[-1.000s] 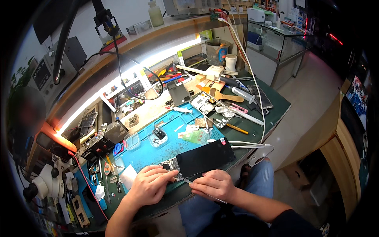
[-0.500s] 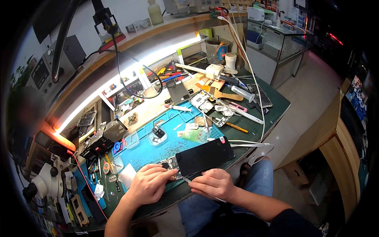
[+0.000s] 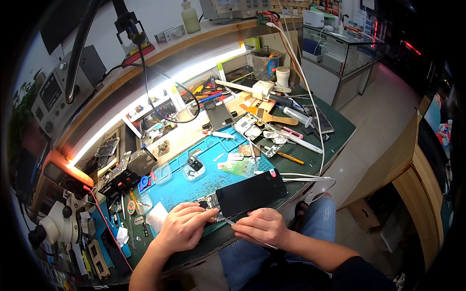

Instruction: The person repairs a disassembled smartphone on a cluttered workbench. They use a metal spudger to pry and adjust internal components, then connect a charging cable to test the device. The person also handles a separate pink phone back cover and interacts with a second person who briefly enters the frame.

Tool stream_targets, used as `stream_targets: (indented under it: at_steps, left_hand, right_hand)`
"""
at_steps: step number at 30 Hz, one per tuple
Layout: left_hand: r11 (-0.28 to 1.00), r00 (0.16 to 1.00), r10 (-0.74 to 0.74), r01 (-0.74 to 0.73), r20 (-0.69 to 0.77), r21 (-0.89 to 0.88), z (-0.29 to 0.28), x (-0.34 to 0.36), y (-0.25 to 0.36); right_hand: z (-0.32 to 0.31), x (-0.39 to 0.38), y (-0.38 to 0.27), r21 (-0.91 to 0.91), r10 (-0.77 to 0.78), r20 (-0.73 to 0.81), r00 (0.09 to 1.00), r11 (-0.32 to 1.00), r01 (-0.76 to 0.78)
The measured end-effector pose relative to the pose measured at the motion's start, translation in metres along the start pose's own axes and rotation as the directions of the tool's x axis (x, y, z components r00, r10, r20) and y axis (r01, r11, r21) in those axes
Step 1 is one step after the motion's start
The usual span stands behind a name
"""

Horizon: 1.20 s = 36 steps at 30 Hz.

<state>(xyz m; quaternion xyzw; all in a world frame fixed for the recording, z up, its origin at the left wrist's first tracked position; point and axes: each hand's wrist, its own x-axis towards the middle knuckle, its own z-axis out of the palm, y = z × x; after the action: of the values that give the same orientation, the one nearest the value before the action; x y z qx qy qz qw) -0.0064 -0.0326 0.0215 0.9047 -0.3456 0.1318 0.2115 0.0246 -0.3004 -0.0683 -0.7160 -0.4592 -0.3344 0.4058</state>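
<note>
1. My left hand (image 3: 182,227) rests on the near edge of the blue work mat (image 3: 194,182), fingers curled together, their tips pressing the left end of the smartphone (image 3: 251,192); I cannot tell whether it truly pinches anything.
2. My right hand (image 3: 262,225) sits just right of it, closed around thin metal tweezers (image 3: 250,236), their tip reaching toward the phone's near edge.
3. The smartphone lies dark-screen-up at the near side of the mat, tilted so its right end points farther away; exposed parts show at its left end.
4. Against the frame half a second ago, both hands hold nearly the same places. The phone has barely shifted, and my left fingertips have stayed at the same end.
5. A white paper scrap (image 3: 156,217) lies just left of my left hand.
6. A microscope (image 3: 56,228) stands at the far left, well apart.
7. A white cable (image 3: 306,178) runs along the table to the phone's right.
8. An opened phone frame (image 3: 248,125) lies farther back on the bench.
</note>
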Motion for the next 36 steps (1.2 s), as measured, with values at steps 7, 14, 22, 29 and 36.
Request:
stream_targets:
  at_steps: [7, 14, 22, 29, 36]
  left_hand:
    - [1.000, 1.000, 0.004, -0.004, -0.004, 0.000, 0.0008, -0.0003, -0.0004]
    - [1.000, 1.000, 0.003, -0.003, -0.002, -0.002, -0.0003, 0.0004, 0.0004]
    - [1.000, 1.000, 0.005, -0.005, -0.002, 0.001, 0.0007, -0.0008, -0.0006]
    - [1.000, 1.000, 0.012, -0.012, 0.005, 0.007, -0.0011, -0.0008, -0.0009]
    - [1.000, 1.000, 0.013, -0.013, -0.018, 0.019, 0.0011, -0.0010, -0.0019]
  right_hand:
    - [-0.0006, -0.0001, 0.0004, -0.002, -0.003, 0.002, 1.000, 1.000, 0.003]
    - [-0.0009, 0.0007, -0.0002, 0.004, 0.004, -0.008, 1.000, 1.000, -0.004]
    - [-0.0013, -0.0002, 0.0027, -0.004, -0.010, 0.001, 1.000, 1.000, 0.010]
    - [-0.0057, -0.0015, 0.0072, 0.010, -0.046, 0.035, 0.998, 0.999, 0.046]
    - [-0.0028, -0.0011, 0.0095, 0.015, -0.054, 0.011, 0.999, 0.998, 0.053]
